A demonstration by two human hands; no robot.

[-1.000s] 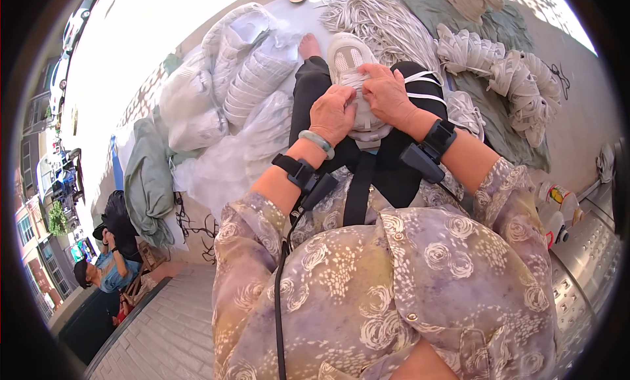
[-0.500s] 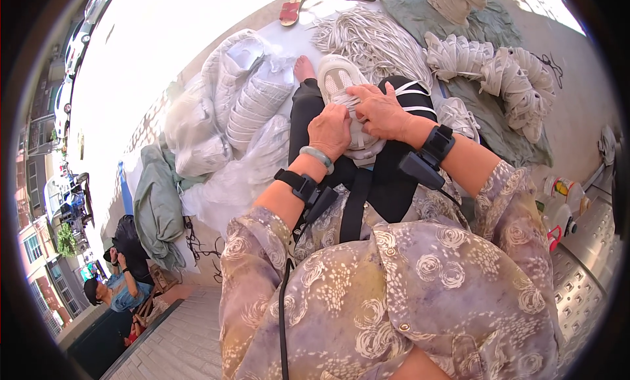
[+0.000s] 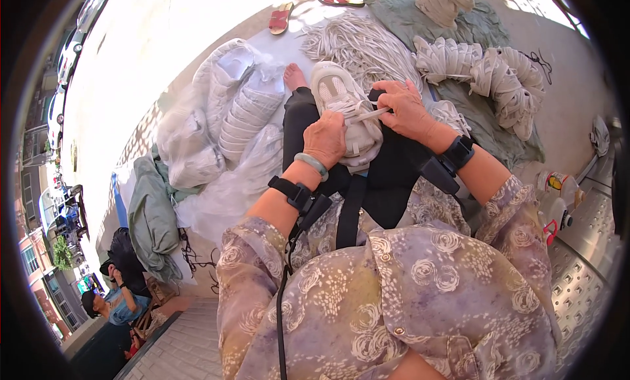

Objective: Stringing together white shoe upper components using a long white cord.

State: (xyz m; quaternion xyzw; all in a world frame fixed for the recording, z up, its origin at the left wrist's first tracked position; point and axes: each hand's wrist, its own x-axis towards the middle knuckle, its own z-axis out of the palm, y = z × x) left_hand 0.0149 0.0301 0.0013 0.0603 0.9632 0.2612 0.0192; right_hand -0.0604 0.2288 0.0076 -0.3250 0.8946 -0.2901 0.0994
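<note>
An off-white sneaker [image 3: 333, 85] rests between my knees, toe pointing away, with mesh on its toe and pale laces across the top. My left hand [image 3: 323, 139] is closed against the sneaker's left side near the lacing; its fingertips are hidden, so what it grips does not show. My right hand [image 3: 408, 115], to the right of the sneaker, pinches a flat white shoelace [image 3: 369, 114]. The shoelace stretches from its fingers back to the lacing, beside the left fingertips.
A heap of loose pale laces [image 3: 357, 49] lies beyond the sneaker. To the left are stacked white shoe pieces in clear plastic [image 3: 243, 127]. Bundled off-white shoe uppers [image 3: 502, 85] sit on green cloth at right. A seated person [image 3: 121, 304] is at far left.
My right hand has moved right, away from the sneaker's top, drawing out a length of shoelace. My left hand has shifted slightly toward me and left. The view has tilted a little.
</note>
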